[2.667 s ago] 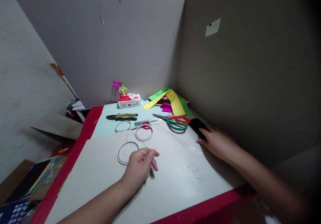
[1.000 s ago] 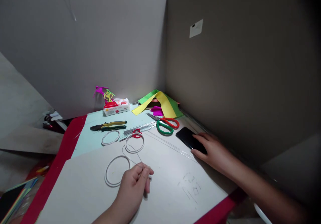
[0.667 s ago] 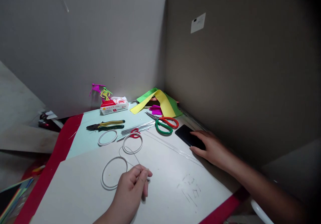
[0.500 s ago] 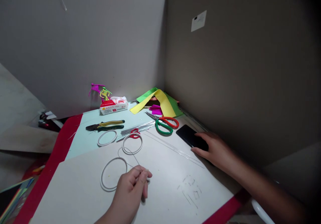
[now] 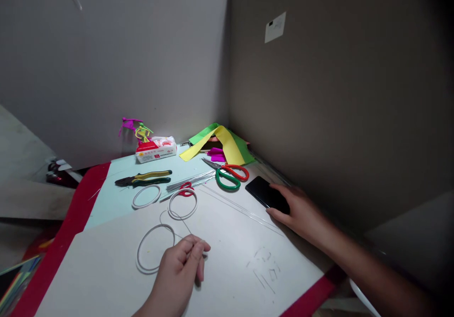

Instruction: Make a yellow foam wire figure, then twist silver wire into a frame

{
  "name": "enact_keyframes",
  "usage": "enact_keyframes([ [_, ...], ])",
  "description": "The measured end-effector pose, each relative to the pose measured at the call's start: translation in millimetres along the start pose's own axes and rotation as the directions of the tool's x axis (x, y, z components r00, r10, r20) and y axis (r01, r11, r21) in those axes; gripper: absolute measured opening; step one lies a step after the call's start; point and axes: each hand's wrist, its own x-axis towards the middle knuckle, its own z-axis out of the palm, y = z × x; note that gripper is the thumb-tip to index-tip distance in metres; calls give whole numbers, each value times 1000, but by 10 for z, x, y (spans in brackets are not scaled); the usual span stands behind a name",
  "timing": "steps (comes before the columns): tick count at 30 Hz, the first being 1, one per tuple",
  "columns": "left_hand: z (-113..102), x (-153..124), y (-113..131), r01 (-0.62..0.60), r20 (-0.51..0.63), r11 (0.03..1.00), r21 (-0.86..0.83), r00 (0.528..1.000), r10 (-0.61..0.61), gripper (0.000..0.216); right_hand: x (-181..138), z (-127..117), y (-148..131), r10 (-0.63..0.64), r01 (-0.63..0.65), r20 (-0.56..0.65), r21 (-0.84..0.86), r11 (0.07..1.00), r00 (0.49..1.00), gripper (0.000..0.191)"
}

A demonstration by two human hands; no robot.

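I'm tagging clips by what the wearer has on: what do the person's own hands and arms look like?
The left hand and right hand are bare: no gloves or rings show. Neither the left forearm, cut short by the picture's edge, nor the right forearm, blurred at its far end, shows a sleeve, watch or bracelet.

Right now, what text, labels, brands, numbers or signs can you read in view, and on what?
None legible.
Red-and-white box: red and dark printed characters on the front, too small and blurred to read.
White card on the right-hand panel: a black square and faint marks, unreadable.
Dark pen-like strokes on the white tabletop: no word or number I can make out.
Black phone: no text visible.
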Motion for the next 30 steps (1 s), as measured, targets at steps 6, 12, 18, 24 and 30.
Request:
enact_keyframes([
  [6,8,16,-1,9,5,1000,23,1000,-9,37,6,-86,242,38,-39,16,72,997,999,48],
  [12,12,19,-3,-14,12,999,42,1000,13,36,239,-164,342,27,-26,49,-26,999,998,39],
  [18,-17,28,-69,-49,67,994,99,997,43,36,-19,-335,193,-119,119,-3,32,992,993,38],
  [24,-28,63,-106,-84,104,983,160,992,68,41,-281,-202,288,-237,228,-72,-117,967,969,41],
  [30,-23,55,-110,-90,135,980,175,989,67,42,-97,-181,-56,-325,330,-138,15,944,936,53],
])
